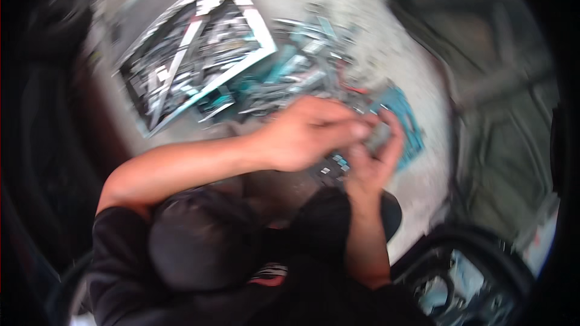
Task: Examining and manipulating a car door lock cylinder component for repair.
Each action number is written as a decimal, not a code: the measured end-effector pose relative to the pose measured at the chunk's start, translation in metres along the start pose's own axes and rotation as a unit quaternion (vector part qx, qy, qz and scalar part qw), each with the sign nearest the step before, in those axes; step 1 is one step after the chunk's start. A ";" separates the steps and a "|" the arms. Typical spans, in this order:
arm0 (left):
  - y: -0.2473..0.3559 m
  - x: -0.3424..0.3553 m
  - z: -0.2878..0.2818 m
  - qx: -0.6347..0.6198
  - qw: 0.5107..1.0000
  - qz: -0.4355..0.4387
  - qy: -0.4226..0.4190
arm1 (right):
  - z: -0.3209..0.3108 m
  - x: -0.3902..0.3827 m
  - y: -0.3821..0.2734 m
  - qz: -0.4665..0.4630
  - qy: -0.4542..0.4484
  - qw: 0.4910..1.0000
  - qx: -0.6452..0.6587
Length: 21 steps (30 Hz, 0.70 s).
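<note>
One grey piece [379, 137] pinched within right grip [370, 163]; left grip [314, 134] just beside it, hold unclear.

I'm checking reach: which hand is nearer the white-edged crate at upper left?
Left. In view, the left hand is below and right of the white-edged crate, apart from it; the right hand is farther right and lower.

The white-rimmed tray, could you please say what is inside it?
Inside the white-rimmed tray lie jumbled, blurred grey pieces, with a pale bar crossing over them; deeper contents are covered.
</note>
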State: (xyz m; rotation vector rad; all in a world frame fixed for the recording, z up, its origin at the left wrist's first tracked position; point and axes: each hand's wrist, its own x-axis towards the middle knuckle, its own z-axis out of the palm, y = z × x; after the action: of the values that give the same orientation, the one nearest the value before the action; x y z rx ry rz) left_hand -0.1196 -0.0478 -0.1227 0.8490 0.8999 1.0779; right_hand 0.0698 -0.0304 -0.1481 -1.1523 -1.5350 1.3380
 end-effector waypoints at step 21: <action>-0.037 0.019 0.010 -0.236 0.951 -0.196 -0.043 | -0.015 -0.003 0.020 -0.100 -0.086 0.989 0.067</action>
State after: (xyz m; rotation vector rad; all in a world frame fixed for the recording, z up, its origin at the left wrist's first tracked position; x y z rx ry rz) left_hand -0.0936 -0.0404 -0.1558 0.2970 0.6593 0.8461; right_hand 0.0877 -0.0280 -0.1656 -0.7947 -1.6088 1.4071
